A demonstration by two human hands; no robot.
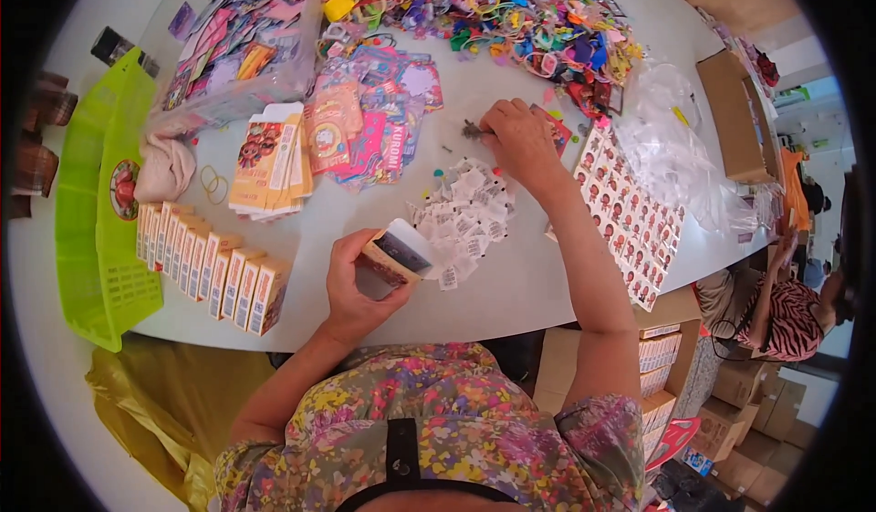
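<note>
My left hand (351,284) is wrapped round a small cream-coloured carton (399,252), tilted with its white flap open. Over the middle of the table, my right hand (525,142) pinches a small dark grey item (472,130) whose kind I cannot make out. Between the hands lies a heap of small white printed packets (474,211). A red card (555,130) shows partly behind the right hand. Left of the packets are loose pink and purple picture cards (374,120) and a stack of flat unfolded cartons (260,165).
A row of filled-out cartons (219,270) stands near the left edge beside a green basket (100,229). Colourful trinkets (493,10) heap at the back, next to a clear bin (228,56). Sticker sheets (630,211) and plastic bags (671,129) lie right. A person (789,316) sits beyond.
</note>
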